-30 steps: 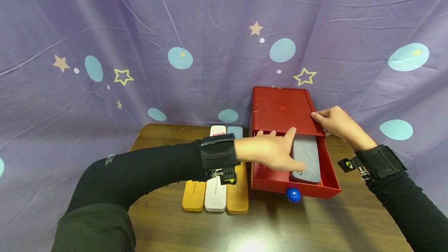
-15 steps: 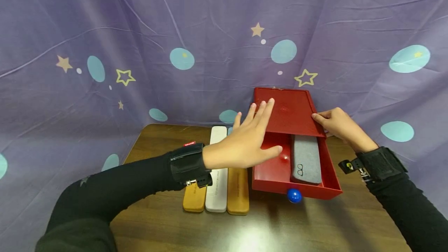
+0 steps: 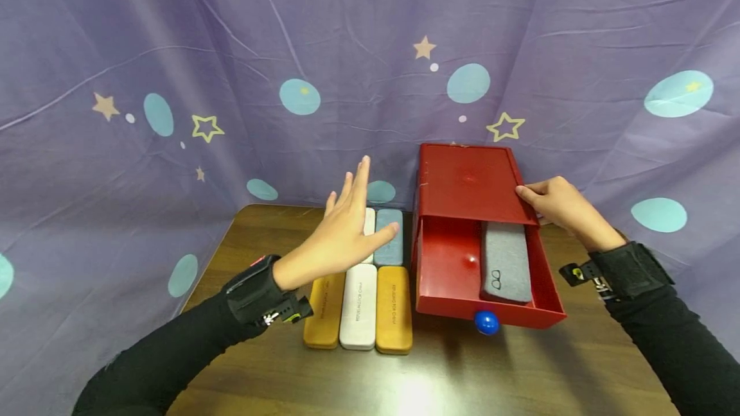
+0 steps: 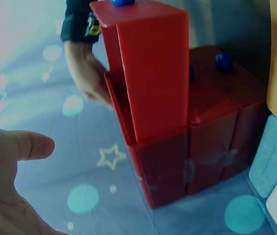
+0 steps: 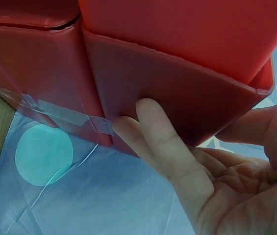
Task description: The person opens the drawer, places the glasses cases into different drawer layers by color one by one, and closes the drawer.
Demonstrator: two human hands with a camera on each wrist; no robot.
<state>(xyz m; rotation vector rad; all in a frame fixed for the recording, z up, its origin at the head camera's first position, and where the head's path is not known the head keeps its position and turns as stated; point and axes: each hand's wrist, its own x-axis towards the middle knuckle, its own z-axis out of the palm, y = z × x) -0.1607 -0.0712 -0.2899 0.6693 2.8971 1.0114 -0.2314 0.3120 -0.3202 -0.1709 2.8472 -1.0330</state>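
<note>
A red box [image 3: 468, 182] stands at the back right of the table with its drawer [image 3: 523, 317] pulled out toward me; the drawer has a blue knob [image 3: 486, 322]. A grey glasses case [image 3: 507, 262] lies in the drawer's right half. My right hand [image 3: 549, 201] grips the box's right top edge, thumb on top, fingers [image 5: 153, 132] against the red side wall [image 5: 167, 73]. My left hand [image 3: 347, 223] hovers with straight fingers, holding nothing, above the cases left of the box. Its palm [image 4: 3, 191] shows in the left wrist view, with the red box [image 4: 153, 98] beyond.
Left of the drawer lie a mustard case [image 3: 324, 313], a white case [image 3: 358, 307] and an orange case [image 3: 394, 310] side by side, with a blue case [image 3: 389, 249] behind them. The wooden table [image 3: 462, 371] ends at a purple star-patterned curtain [image 3: 231, 50].
My left hand has let go of the grey case inside the drawer, lifted out and swung left above the row of cases. The right hand and the box have stayed put.
</note>
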